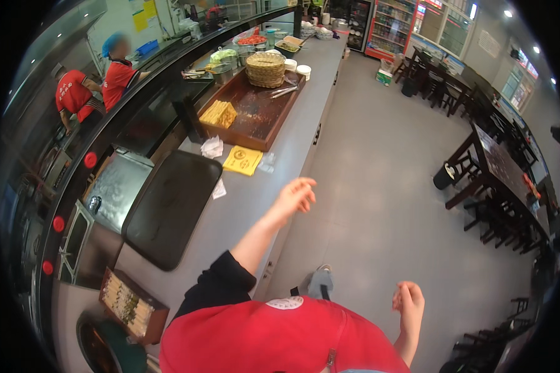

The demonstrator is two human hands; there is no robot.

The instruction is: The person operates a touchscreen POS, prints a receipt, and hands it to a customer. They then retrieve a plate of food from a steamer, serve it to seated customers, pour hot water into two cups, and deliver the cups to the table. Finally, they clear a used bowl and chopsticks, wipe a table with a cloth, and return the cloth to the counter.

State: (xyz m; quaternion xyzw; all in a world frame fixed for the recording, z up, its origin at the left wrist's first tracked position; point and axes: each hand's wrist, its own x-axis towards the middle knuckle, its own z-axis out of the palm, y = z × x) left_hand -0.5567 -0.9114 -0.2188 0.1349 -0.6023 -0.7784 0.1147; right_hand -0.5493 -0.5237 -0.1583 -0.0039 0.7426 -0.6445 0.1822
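My left hand (297,196) hangs over the edge of the long grey counter (205,233), fingers loosely bent, with nothing seen in it. Over the floor on the other side, my right hand (409,298) is relaxed and half curled, and no object shows in it. Left of my left hand lie a stack of yellow printed paper bags (242,160), a crumpled tissue (212,147) and a large dark tray (172,210). Beyond them, a brown wooden tray (261,126) holds a pile of golden flatbread pieces (218,114), metal tongs (284,91) and stacked wicker baskets (265,70).
A box of wrapped chopsticks (129,305) stands at the counter's near end. Two workers in red shirts (74,91) are behind the glass partition. Dark tables (504,158) with stools line the right side, beside a black bin (443,176). A drinks fridge (392,28) stands far back.
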